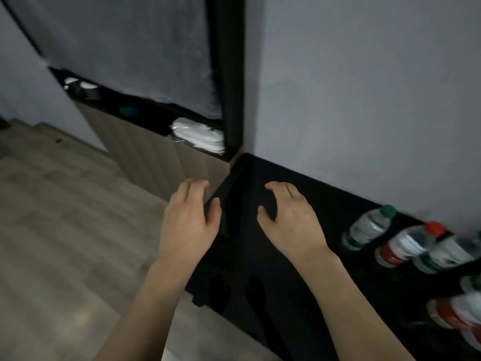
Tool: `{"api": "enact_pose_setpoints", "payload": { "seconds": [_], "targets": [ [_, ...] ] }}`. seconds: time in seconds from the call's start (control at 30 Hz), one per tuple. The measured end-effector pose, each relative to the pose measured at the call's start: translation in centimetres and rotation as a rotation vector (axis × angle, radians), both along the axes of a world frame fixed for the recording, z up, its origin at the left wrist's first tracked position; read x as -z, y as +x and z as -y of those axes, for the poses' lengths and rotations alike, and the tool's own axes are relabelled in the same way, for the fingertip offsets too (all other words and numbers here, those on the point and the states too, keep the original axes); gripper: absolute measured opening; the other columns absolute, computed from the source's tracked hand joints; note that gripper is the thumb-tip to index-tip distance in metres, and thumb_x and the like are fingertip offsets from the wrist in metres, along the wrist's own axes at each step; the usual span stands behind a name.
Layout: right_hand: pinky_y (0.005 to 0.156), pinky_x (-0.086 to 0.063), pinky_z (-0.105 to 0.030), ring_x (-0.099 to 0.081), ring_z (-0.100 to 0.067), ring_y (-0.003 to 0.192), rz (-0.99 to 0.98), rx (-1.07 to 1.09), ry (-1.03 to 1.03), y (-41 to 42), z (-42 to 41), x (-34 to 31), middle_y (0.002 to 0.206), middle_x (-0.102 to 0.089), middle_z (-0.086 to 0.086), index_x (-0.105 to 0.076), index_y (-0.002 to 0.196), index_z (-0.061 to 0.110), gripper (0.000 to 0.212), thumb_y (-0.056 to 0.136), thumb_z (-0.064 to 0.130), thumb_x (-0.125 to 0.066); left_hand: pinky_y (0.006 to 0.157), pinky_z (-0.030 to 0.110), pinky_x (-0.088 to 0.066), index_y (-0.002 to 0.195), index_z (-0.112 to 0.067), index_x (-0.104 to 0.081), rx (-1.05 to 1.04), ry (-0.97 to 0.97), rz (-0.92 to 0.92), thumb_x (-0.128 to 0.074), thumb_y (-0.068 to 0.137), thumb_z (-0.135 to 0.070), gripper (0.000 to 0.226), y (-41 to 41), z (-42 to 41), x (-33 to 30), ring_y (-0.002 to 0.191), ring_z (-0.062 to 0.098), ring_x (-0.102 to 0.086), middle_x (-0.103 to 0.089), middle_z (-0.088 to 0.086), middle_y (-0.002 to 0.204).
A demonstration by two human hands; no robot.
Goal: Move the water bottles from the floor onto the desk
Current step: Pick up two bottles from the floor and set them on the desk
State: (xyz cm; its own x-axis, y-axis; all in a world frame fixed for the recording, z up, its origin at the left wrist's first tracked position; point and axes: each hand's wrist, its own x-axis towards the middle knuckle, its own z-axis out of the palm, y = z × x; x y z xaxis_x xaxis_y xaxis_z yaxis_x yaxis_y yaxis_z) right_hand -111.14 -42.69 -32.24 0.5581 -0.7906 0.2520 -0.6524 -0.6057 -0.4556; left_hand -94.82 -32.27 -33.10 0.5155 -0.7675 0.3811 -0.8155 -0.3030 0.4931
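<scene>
**Both hands free, bottles on desk**

Near us, our left hand (188,220) and right hand (289,217) hover w/ fingers loosely spread, holding nothing. On the black desk (307,277) at right we count approx. 6 water bottles (369,227), lying blurred: caps green and red. Farther, 1 white cloth stack (200,136) in a shelf.
</scene>
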Motion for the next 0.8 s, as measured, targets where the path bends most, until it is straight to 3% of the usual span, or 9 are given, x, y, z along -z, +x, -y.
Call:
{"api": "enact_pose_setpoints", "payload": {
  "seconds": [0.4,0.8],
  "targets": [
    [0.097,-0.047,-0.037,-0.055,-0.019,0.116,-0.035,-0.294,0.030,21.1,-13.4,-0.7,0.133,-0.052,0.001,-0.049,0.134,0.020,0.047,0.090,0.032,-0.060,0.091,0.040,-0.045,0.125,-0.008,-0.057,-0.381,-0.020,-0.028,-0.062,0.094,-0.021,0.035,19.8,-19.9,-0.4,0.102,0.032,-0.060,-0.056,0.009,0.126],
    [0.091,-0.042,-0.036,-0.056,-0.025,0.113,-0.052,-0.462,0.063,41.7,-18.1,0.6,0.136,-0.050,0.001,-0.048,0.134,0.021,0.048,0.089,0.032,-0.059,0.085,0.034,-0.045,0.128,-0.014,-0.055,-0.575,0.069,-0.004,-0.055,0.097,-0.035,0.037,36.6,-26.2,1.2,0.088,0.024,-0.064,-0.056,0.002,0.128]
  ]
}}
